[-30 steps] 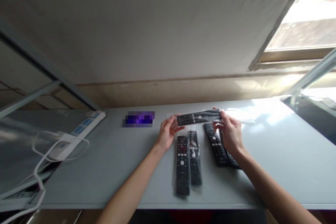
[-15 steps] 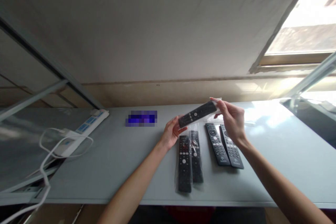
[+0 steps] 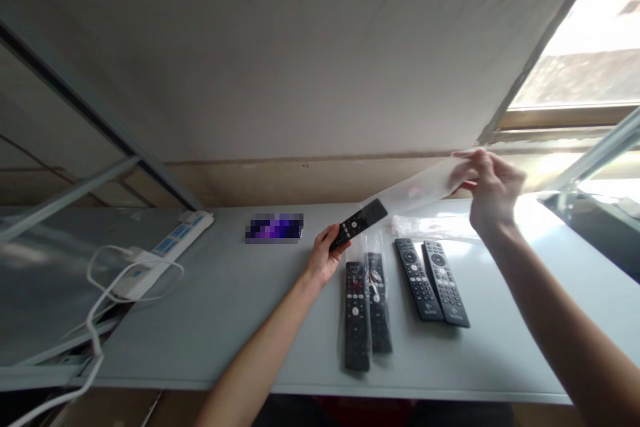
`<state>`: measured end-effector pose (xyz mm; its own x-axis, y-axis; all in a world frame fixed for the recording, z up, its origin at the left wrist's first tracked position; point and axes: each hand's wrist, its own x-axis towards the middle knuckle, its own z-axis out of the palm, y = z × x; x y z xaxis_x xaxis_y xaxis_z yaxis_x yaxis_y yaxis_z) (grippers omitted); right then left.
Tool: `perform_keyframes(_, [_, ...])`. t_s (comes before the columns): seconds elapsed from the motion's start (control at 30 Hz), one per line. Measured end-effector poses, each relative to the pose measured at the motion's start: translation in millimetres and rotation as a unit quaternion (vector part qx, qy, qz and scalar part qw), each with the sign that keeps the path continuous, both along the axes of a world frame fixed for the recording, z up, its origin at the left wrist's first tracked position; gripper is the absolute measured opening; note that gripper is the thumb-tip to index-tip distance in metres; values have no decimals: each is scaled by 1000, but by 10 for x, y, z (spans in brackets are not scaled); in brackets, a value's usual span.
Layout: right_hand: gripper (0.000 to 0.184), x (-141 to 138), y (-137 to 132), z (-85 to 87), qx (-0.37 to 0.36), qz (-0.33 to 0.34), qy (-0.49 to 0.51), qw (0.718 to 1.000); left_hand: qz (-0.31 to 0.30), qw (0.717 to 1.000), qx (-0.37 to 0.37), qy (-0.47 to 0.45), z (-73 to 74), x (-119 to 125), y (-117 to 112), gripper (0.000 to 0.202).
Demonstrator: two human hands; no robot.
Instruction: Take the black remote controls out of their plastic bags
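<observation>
Remote (image 3: 363,221) sits at left hand's (image 3: 323,259) 2 o'clock; thumb and fingers pinch its near end, likely to anchor it against a pull. Right hand (image 3: 495,193) pinches far end of clear sleeve (image 3: 423,188), strung roughly along remote's line, probably so the two slide straight. Can't tell if remote's tip is inside. On table (image 3: 225,320): bagged remotes (image 3: 359,317) at left hand's 5, bare remotes (image 3: 423,287) at right hand's 7, presumably kept apart for sorting.
</observation>
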<state>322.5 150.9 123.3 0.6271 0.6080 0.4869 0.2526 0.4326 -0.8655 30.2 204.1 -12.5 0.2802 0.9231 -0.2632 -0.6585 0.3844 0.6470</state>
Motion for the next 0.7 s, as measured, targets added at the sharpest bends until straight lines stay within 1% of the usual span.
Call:
perform_keyframes(0.07, [27,289,-42,-280,-6,-46,95,994,8,1000,2,-1,-11,1,2,34])
perform_keyframes(0.1, [24,424,-73,-447,-22,-64,139,988,11,1000,3,-3,-13,1,3,35])
perform_keyframes(0.17, [25,645,-152,-789,-60,-114,189,973,7,1000,5,-3,-13,-2,3,37])
perform_keyframes(0.2, [32,727,-198,-947,-76,-137,179,971,1,1000,7,-1,-14,-4,1,38])
perform_keyframes(0.23, [39,791,-243,-1085,-94,-156,143,973,-7,1000,12,1,-17,-6,-1,38])
perform_keyframes(0.3, [52,875,-317,-1287,-124,-178,67,974,-22,999,21,9,-29,-12,-5,39])
perform_keyframes(0.37, [55,926,-350,-1405,-147,-193,-10,970,-31,999,26,17,-46,-17,-8,39])
perform_keyframes(0.47, [50,983,-316,-1516,-191,-201,-111,954,-43,998,33,31,-60,-24,-11,43])
perform_keyframes(0.53, [48,1013,-270,-1583,-236,-197,-198,931,-50,997,44,37,-56,-26,-14,45])
perform_keyframes(0.6, [48,1022,-241,-1624,-261,-210,-297,894,-52,996,52,41,-46,-23,-22,49])
perform_keyframes(0.63, [49,1013,-237,-1624,-258,-224,-339,877,-53,996,55,42,-41,-21,-28,50])
perform_keyframes(0.67, [49,993,-241,-1611,-245,-237,-366,866,-55,996,57,44,-37,-18,-33,51])
perform_keyframes(0.7, [49,962,-250,-1585,-229,-239,-384,862,-59,996,58,46,-34,-15,-39,51])
